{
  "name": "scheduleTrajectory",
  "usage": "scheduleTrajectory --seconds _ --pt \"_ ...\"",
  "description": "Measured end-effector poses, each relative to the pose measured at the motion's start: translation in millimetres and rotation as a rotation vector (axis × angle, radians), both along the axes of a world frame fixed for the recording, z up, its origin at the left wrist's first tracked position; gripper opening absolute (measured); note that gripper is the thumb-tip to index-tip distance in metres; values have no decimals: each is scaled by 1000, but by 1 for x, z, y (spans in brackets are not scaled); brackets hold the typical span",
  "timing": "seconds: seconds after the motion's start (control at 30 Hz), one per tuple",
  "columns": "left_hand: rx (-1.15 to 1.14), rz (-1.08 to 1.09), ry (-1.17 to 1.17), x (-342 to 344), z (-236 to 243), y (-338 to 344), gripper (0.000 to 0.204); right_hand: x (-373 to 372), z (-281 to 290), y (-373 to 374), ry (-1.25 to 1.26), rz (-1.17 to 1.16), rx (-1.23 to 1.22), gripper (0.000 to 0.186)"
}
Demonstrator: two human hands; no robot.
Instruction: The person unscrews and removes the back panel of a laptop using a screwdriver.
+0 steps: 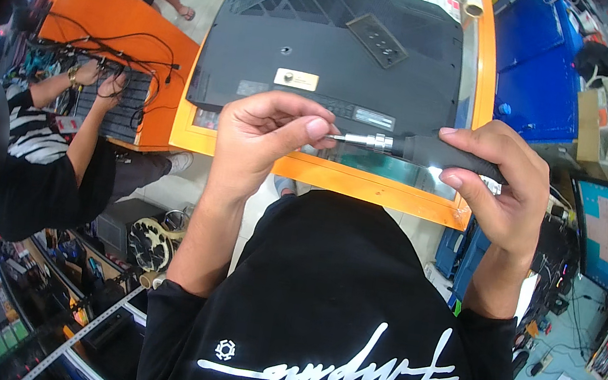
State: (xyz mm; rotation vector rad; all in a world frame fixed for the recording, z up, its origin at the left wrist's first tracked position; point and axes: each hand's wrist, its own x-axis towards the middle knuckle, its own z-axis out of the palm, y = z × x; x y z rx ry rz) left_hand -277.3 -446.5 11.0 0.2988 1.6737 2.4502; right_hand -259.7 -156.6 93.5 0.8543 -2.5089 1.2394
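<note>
Right hand (503, 183): closed around the dark grip of a screwdriver (433, 152), thumb on top, fingers curled under. Tool held roughly level, above the near table edge.
Left hand (265, 138): thumb and forefinger pinched shut at the bit tip (336, 137); whether something tiny sits between them is too small to tell.
Screwdriver: slim, metal collar at the front, matte handle. Looks light and stiff; the handle is the place to hold it. Thin bit likely slippery, needs fingertip control.
Laptop (332, 46): black, lying underside up on the orange table (366, 187), just beyond both hands, not touched. A loose dark cover plate (376, 40) rests on its base. Judged rigid but scratch-prone; lift by the edges.
Nearby: another person on the left in a striped sleeve (32, 132), hands on a keyboard (110, 104) at a second orange table, cables around it.
</note>
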Motion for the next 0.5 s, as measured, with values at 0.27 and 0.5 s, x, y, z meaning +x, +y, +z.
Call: scheduleTrajectory --seconds 0.27,0.5 --pt "17 8 -45 -1 -1 -13 12 -7 0 -13 22 12 17 33" --pt "-49 -55 -58 -11 -1 -14 13 -2 5 -22 54 -47 89 37"
